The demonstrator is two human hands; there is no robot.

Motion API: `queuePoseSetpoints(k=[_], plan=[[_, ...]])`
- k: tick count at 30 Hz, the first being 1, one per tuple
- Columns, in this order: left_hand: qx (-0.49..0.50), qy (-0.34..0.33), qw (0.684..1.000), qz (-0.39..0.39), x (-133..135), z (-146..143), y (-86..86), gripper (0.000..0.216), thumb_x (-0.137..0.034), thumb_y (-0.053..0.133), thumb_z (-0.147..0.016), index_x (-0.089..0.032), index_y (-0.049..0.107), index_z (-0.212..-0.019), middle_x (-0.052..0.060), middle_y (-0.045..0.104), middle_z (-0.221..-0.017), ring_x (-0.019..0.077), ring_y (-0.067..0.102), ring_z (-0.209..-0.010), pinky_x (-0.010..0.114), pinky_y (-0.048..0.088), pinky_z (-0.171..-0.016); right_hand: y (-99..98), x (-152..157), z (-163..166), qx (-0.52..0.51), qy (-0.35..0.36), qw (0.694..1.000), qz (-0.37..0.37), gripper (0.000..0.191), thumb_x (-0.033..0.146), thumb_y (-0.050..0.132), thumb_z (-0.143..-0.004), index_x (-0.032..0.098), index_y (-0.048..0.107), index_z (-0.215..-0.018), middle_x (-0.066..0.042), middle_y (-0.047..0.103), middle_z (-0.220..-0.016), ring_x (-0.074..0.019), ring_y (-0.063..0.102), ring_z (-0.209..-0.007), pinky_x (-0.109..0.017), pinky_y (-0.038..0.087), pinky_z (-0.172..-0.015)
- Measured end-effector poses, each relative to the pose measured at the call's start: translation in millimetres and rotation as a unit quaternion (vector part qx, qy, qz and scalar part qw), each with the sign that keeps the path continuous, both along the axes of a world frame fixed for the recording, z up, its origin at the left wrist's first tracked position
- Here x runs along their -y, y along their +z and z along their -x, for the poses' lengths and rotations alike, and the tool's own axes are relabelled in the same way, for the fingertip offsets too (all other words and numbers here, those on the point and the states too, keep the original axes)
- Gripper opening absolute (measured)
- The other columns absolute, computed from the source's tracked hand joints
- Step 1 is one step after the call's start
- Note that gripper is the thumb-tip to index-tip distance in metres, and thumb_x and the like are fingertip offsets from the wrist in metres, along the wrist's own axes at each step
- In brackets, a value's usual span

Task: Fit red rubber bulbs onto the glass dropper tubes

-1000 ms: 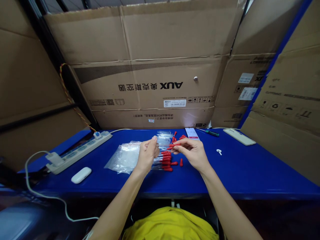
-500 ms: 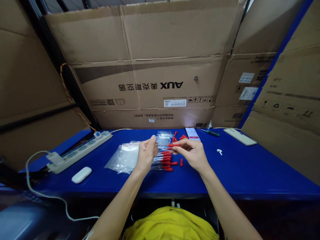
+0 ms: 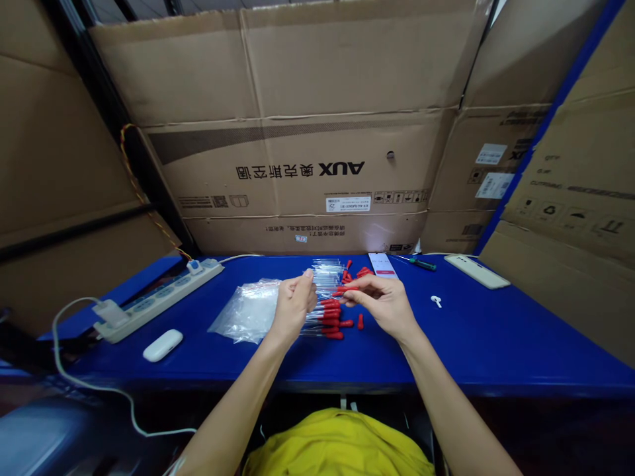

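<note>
My left hand [image 3: 294, 301] is closed in a pinch around a thin glass dropper tube, most of it hidden by the fingers. Between the thumb and forefinger of my right hand [image 3: 381, 301] is a red rubber bulb [image 3: 347, 289], at the right end of that tube. Just behind lies a stack of bare glass tubes [image 3: 327, 268]. Finished-looking droppers with red bulbs [image 3: 331, 322] lie side by side below my hands. Loose red bulbs [image 3: 360, 322] are scattered near my right hand. A clear plastic bag [image 3: 245, 311] lies left of my left hand.
On the blue table [image 3: 476, 350] are a white power strip [image 3: 163, 297], a white earphone case [image 3: 163, 346], a phone [image 3: 381, 264], a green-handled screwdriver [image 3: 421, 264], a white earbud [image 3: 436, 301] and a pale flat case [image 3: 476, 272]. Cardboard panels [image 3: 297, 79] surround the table.
Both hands keep their pinches, the left hand shifting very slightly right. The things on the table look unchanged; the view has moved a little.
</note>
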State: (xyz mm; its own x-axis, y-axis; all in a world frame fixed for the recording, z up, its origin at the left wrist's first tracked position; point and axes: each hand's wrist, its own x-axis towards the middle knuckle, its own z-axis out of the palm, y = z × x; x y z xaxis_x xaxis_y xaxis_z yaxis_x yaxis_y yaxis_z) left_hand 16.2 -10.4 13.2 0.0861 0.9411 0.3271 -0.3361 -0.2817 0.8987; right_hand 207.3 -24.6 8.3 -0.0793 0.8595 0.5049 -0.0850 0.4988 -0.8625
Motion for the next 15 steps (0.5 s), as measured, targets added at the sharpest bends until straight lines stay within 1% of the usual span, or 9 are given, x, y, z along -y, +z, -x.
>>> queuePoseSetpoints(k=[7, 11, 13, 15], plan=[[0.000, 0.004, 1.000, 0.005, -0.6, -2.2, -2.1, 0.077, -0.071, 0.081, -0.083, -0.024, 0.024, -0.059, -0.013, 0.015, -0.050, 0.0025, 0.012, -0.042, 0.020, 0.014, -0.041, -0.3, -0.9, -0.5, 0.005, 0.004, 1.000, 0.012, 0.026, 0.046, 0.092, -0.080, 0.021, 0.084, -0.086, -0.005, 0.083, -0.075, -0.0252, 0.081, -0.068, -0.038, 0.071, -0.069], [0.004, 0.023, 1.000, 0.000, -0.2, -4.8, -2.5, 0.077, -0.072, 0.080, -0.083, -0.025, 0.023, -0.060, -0.012, 0.014, -0.051, 0.0034, 0.014, -0.043, 0.020, 0.015, -0.042, -2.5, 0.4, 10.2, -0.009, 0.035, 0.999, 0.040, 0.030, 0.048, 0.092, -0.079, 0.022, 0.081, -0.088, -0.004, 0.083, -0.077, -0.0246, 0.082, -0.070, -0.037, 0.071, -0.072], [0.002, 0.034, 0.999, -0.006, -0.4, -4.0, -1.8, 0.076, -0.072, 0.079, -0.083, -0.024, 0.025, -0.061, -0.012, 0.016, -0.052, 0.0040, 0.015, -0.045, 0.021, 0.016, -0.043, -2.7, 0.5, 12.6, -0.009, 0.051, 0.997, 0.050, 0.031, 0.049, 0.092, -0.080, 0.022, 0.080, -0.089, -0.003, 0.081, -0.075, -0.0230, 0.080, -0.068, -0.035, 0.069, -0.068], [-0.006, 0.041, 0.999, -0.018, -1.1, -1.2, -0.6, 0.074, -0.071, 0.079, -0.084, -0.024, 0.027, -0.061, -0.011, 0.018, -0.054, 0.0046, 0.015, -0.047, 0.021, 0.016, -0.045, -1.5, -0.4, 10.4, -0.012, 0.062, 0.997, 0.052, 0.033, 0.049, 0.090, -0.082, 0.021, 0.080, -0.096, -0.003, 0.080, -0.074, -0.0215, 0.079, -0.065, -0.033, 0.067, -0.063]])
